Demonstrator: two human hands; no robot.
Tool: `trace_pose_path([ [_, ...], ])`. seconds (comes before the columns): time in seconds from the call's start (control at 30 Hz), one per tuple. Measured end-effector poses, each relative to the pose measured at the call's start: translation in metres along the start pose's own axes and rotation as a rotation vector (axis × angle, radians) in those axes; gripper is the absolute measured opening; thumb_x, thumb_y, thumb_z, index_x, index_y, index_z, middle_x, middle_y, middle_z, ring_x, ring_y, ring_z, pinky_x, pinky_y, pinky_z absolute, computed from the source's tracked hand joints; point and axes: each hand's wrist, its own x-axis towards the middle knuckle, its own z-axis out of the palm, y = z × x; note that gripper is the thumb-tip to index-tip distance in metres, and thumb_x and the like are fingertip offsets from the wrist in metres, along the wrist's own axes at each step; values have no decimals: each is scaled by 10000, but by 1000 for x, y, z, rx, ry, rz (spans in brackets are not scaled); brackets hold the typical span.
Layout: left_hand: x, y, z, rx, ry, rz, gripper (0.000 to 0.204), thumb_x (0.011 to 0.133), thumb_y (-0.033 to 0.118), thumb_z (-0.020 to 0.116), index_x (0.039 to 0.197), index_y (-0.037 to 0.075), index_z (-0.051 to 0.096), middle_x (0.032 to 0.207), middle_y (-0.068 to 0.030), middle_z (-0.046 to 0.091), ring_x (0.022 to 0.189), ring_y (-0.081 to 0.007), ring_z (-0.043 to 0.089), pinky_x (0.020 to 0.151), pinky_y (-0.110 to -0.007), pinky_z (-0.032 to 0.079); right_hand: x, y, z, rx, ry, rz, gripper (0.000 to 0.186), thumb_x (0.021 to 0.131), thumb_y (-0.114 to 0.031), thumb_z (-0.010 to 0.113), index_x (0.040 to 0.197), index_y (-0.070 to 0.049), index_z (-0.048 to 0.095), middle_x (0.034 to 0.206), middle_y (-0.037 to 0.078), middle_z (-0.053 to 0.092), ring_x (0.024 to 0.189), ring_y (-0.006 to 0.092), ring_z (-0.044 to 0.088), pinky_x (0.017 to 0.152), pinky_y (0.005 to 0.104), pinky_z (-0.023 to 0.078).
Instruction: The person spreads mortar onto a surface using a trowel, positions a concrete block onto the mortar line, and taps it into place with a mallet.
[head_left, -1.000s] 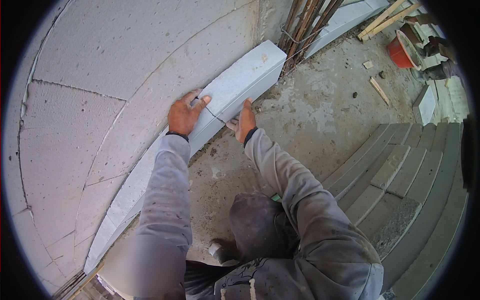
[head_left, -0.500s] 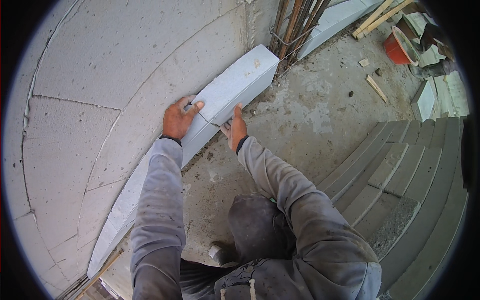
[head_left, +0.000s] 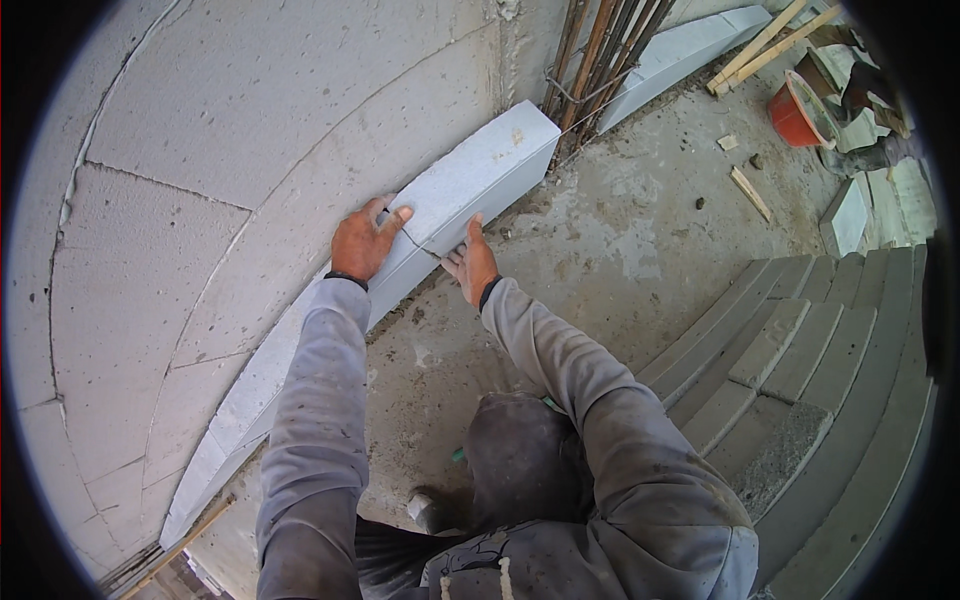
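So, starting at the left, a big wall of grey concrete blocks fills that whole side, with thin joints snaking across it. Along its foot, on the left edge of the floor, runs a row of paler blocks, partly behind a dusty grey sleeve.

The left hand sits on top of that row right by a joint, thumb spread apart from the fingers and touching the block, fingers over on the wall side. The right hand is at the front face by the same joint, thumb up and away from the fingertips, not wrapped around anything. Joint looks like a thin dark line between the two hands.

Past it is the end block, pale with a yellowish stain on top, its far end just beside a bundle of rusty rebar. More pale blocks carry on behind the rebar.

Further right there's a wood offcut on the floor, two timber battens up near the far edge, a red bucket, and a big stack of grey blocks closer in.
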Motion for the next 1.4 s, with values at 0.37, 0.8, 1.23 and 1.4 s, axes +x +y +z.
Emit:
trace_pose_path([
  [0.37, 4, 3, -2, -81, -16, -43, 596, 855, 566, 597, 1101, 29, 673, 946, -214, 690, 907, -334, 661, 843, -412, 497, 17, -22, -26, 10, 39, 69, 1065, 863, -755, 354, 1494, -19, -88, 1521, 332, -16, 1402, 486, 131, 1138, 520, 195],
  [0.8, 2, 5, -6, -59, -31, -41, 543, 850, 541, 606, 1069, 51, 687, 962, -207, 688, 923, -345, 647, 850, -411, 487, 17, -47, -32, -111, 27, 90, 1084, 867, -755, 333, 1472, 3, -151, 1523, 329, -17, 1391, 512, 138, 1128, 532, 221],
  [1.23, 5, 5, 1, -53, -12, -81, 573, 843, 589, 590, 1086, 77, 682, 965, -195, 688, 918, -336, 652, 835, -409, 490, -124, -26, -109, -714, 456, 379, 478, 935, -394, 524, 898, 69, 634, 790, 188, 682, 620, 279, 663, 571, 365, 549],
  [1.4, 6, -3, -3, -59, -54, -137, 590, 821, 631, 578, 1133, 139, 674, 1034, -173, 686, 1005, -336, 636, 884, -429, 479, -192, 22, -120, -1060, 391, 751, 614, 919, -500, 497, 864, 89, 662, 753, 191, 686, 621, 310, 677, 539, 416, 544],
])
